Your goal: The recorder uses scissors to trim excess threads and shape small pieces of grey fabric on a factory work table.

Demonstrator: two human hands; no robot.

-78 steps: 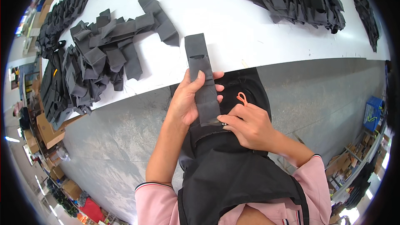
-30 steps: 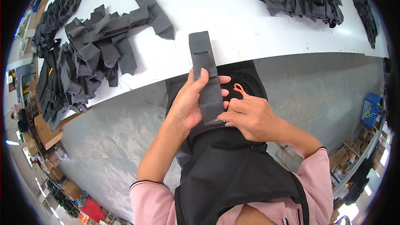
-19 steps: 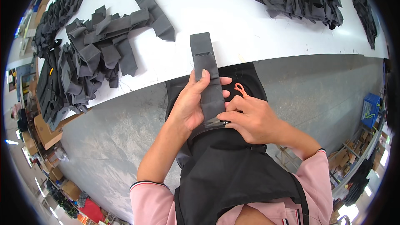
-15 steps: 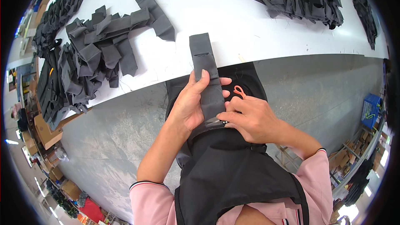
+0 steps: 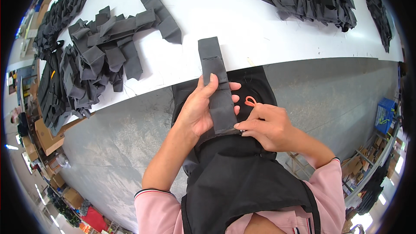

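Note:
My left hand (image 5: 197, 106) is closed round a long dark grey fabric strip (image 5: 222, 102), thumb on top and fingertips showing past its right edge. The strip's far end overlaps the table edge; its near end hangs above my lap. A stitched fold crosses its upper part. My right hand (image 5: 271, 125) grips a pair of thread snips with an orange finger loop (image 5: 250, 100). Their blades lie at the strip's near end, mostly hidden by my fingers, so I cannot tell whether they touch the fabric.
Several dark fabric strips lie in a loose heap (image 5: 102, 47) on the white table (image 5: 208, 8) at left. Another pile (image 5: 310, 2) is at the far right. Loose threads are scattered on the table. Beyond the grey floor, a blue basket (image 5: 385, 115) stands right; cardboard boxes (image 5: 47, 136) stand left.
My right hand has shifted slightly right and down with the snips, and less of their blades shows over the strip. The strip has moved slightly toward me, still in my left hand.

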